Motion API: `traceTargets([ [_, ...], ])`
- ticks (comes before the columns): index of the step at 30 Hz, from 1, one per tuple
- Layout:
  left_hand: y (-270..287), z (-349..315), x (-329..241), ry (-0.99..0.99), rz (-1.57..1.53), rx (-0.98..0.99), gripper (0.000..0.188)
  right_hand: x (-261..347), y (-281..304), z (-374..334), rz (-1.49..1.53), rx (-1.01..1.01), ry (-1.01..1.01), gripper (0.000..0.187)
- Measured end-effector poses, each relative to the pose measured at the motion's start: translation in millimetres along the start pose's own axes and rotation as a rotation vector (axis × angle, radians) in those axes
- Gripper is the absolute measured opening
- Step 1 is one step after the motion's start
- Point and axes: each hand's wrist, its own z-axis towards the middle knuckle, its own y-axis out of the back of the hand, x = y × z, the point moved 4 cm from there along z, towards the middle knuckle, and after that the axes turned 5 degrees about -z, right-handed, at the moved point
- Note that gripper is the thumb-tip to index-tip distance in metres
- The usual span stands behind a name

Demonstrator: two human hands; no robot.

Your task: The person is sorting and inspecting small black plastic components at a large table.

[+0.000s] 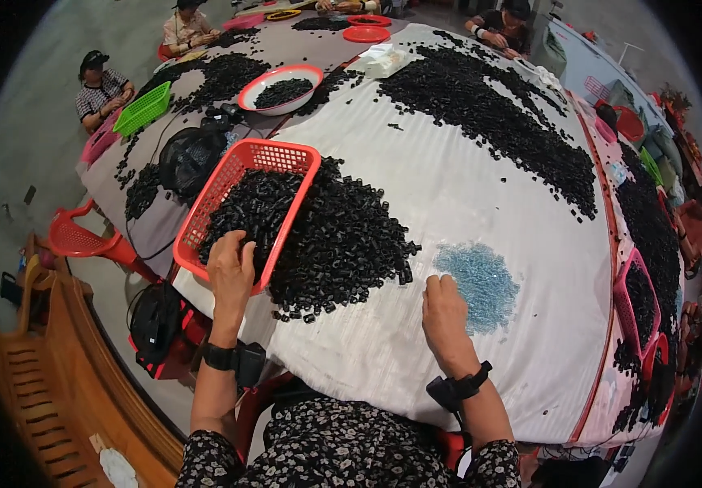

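My left hand (231, 264) is over the near end of a red plastic basket (312, 175), with thumb and fingers slightly apart and nothing visible between them. Small black ring-like plastic pieces (257, 199) fill much of the basket. Beside it on the white cloth spreads a loose heap of the same black pieces (343, 244). My right hand (446, 317) rests by the left edge of a pile of small clear bluish pieces (481, 285). Its fingers are bent and pressed together; whatever they hold, if anything, is hidden.
A white, red-rimmed basin (312, 77) holds more black pieces. A dark mesh object (191, 163) stands left of the basket. A long black heap (489, 106) covers the far right. A pink basket (623, 305) is at right. Several people sit around the table's far side.
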Motion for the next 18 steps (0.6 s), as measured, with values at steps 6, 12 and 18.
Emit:
traceTargets([
  [6, 3, -4, -7, -0.137, 0.185, -0.079, 0.034, 4, 17, -4, 0.35, -0.108, -0.028, 0.007],
  [12, 6, -34, -60, -0.278, -0.145, -0.02, 0.015, 3, 28, -16, 0.56, -0.083, -0.128, 0.005],
  [18, -12, -90, -66, -0.308, -0.106, 0.303, 0.016, 8, 25, -29, 0.541, -0.051, -0.139, 0.007],
])
